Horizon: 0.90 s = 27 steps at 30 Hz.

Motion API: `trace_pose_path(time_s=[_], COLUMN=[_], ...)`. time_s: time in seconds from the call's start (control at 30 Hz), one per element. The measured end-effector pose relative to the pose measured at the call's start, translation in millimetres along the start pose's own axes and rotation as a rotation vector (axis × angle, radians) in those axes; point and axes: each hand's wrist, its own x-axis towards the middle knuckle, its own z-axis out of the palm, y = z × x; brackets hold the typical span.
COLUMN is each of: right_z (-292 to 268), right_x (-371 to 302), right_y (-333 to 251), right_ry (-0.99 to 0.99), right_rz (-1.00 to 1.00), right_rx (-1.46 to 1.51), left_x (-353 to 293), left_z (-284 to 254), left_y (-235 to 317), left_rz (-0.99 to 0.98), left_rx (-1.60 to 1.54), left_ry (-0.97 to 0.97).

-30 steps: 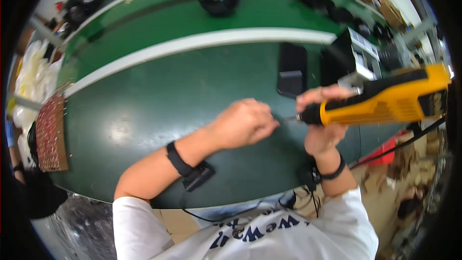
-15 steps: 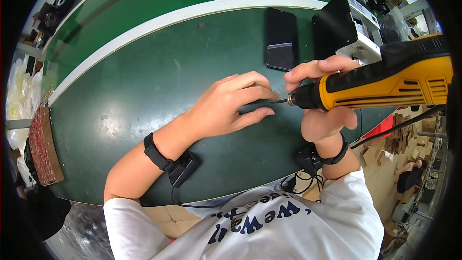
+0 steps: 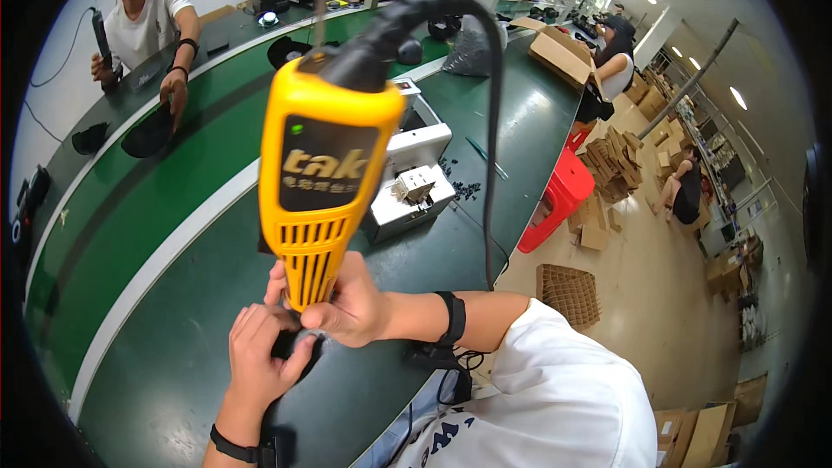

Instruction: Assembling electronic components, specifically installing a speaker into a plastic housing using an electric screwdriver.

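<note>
My right hand (image 3: pixel 351 308) is closed round the front end of a yellow and black electric screwdriver (image 3: pixel 321 165). The screwdriver's body rises toward my head, with a small green light lit on its end. A thick black cable (image 3: pixel 492 121) arcs off its top. Right beside it, my left hand (image 3: pixel 256 355) curls round a small dark part (image 3: pixel 299 347) at the green tabletop (image 3: pixel 186 312). The part is mostly hidden by my fingers. The screwdriver's tip is out of sight behind my hands, so I cannot tell whether it touches the part.
Beyond my hands stands a white and black boxy device (image 3: pixel 416 195), with small black screws scattered beside it. A green conveyor belt (image 3: pixel 217 156) runs along the far side, where a co-worker handles a dark part. A red stool (image 3: pixel 559 195) and cardboard boxes stand at the right.
My view has swung to the right and up, bringing co-workers and the aisle into sight. The screwdriver, pointing sideways before, now stands end-on toward me. Both hands stay close together.
</note>
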Motion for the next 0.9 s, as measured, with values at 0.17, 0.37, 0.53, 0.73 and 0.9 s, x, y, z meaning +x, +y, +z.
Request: trace_pose_path(time_s=[0.17, 0.37, 0.53, 0.73, 0.9], right_z=[-8, -7, -3, -23, -8], right_x=[-1, 4, 9, 8, 15], right_y=[-1, -5, -4, -7, -15], right_ry=[-0.054, -0.001, 0.120, 0.075, 0.108], right_rz=[-0.044, -0.138, -0.132, -0.138, -0.109], right_rx=[-0.211, -0.276, -0.132, -0.228, -0.188], left_x=[0, 2, -11, 23, -8], left_z=[7, 5, -3, 14, 3], left_y=[-8, -9, -10, 1, -29], left_rz=[0.040, 0.107, 0.036, -0.084, -0.100], left_rx=[-0.010, 0.086, 0.124, 0.014, 0.069], left_ry=[-0.021, -0.136, -0.116, 0.205, 0.087])
